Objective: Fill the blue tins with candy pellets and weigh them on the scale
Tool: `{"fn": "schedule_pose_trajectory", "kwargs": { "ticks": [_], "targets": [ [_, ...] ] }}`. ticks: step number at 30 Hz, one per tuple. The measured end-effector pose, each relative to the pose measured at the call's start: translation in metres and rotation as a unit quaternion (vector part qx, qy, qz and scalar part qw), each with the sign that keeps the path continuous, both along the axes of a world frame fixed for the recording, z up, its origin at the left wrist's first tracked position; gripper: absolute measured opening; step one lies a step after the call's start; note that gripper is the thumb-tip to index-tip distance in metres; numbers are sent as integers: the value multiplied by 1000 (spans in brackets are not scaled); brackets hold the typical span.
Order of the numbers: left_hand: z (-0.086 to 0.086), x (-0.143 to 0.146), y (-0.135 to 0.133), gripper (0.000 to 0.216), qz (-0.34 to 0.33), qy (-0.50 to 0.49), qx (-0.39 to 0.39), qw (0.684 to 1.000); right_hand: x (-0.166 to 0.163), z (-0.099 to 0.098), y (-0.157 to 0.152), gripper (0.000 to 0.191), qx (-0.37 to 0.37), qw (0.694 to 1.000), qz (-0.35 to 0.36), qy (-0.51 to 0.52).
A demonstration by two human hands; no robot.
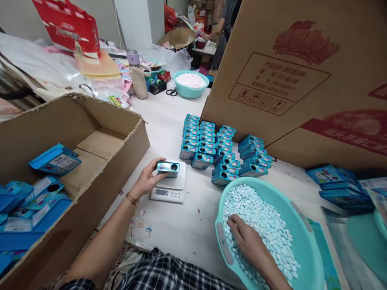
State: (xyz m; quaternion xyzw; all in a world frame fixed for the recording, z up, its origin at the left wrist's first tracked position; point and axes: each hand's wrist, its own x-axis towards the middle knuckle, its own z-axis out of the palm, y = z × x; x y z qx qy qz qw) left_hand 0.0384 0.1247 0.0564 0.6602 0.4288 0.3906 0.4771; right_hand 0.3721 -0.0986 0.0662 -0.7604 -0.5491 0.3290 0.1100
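My left hand (147,177) grips a small blue box (168,169) with a round dark hole in its top. The box is on the plate of a white digital scale (177,186), whose display is lit but hard to read. My right hand (246,237) is down among small pale blue and white pellets (260,209), which look like candies. Its fingers are curled, and whatever they hold is hidden. A turquoise basin (308,245) contains the pellets. Beyond it, several similar blue boxes (225,177) stand in rows.
An open cardboard box (121,161) with blue cartons (62,161) is on the left. A large cardboard carton (287,80) walls off the back right. Farther back are another pellet-filled basin (190,92), scissors (171,92) and a beige cup (139,82). A person (226,32) stands behind.
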Motion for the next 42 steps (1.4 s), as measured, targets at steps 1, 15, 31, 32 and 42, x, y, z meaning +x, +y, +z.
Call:
{"fn": "schedule_pose_trajectory", "kwargs": {
  "ticks": [1, 15, 31, 32, 42],
  "targets": [
    [2, -4, -2, 61, 2, -3, 0, 1000, -1, 5, 3, 41, 6, 1000, 7, -12],
    [-10, -39, -72, 43, 338, -76, -65, 936, -42, 69, 116, 27, 101, 949, 267, -132],
    [-21, -39, -88, 45, 306, -83, -140, 938, -96, -2, 188, 11, 3, 937, 334, -105],
    [-20, -37, -87, 44, 298, -85, -141, 940, -92, 6, 185, 13, 18, 942, 320, -93],
    [-14, -20, -67, 46, 256, -76, -58, 962, 44, 35, 44, 30, 58, 992, 58, -97]
  ]
}}
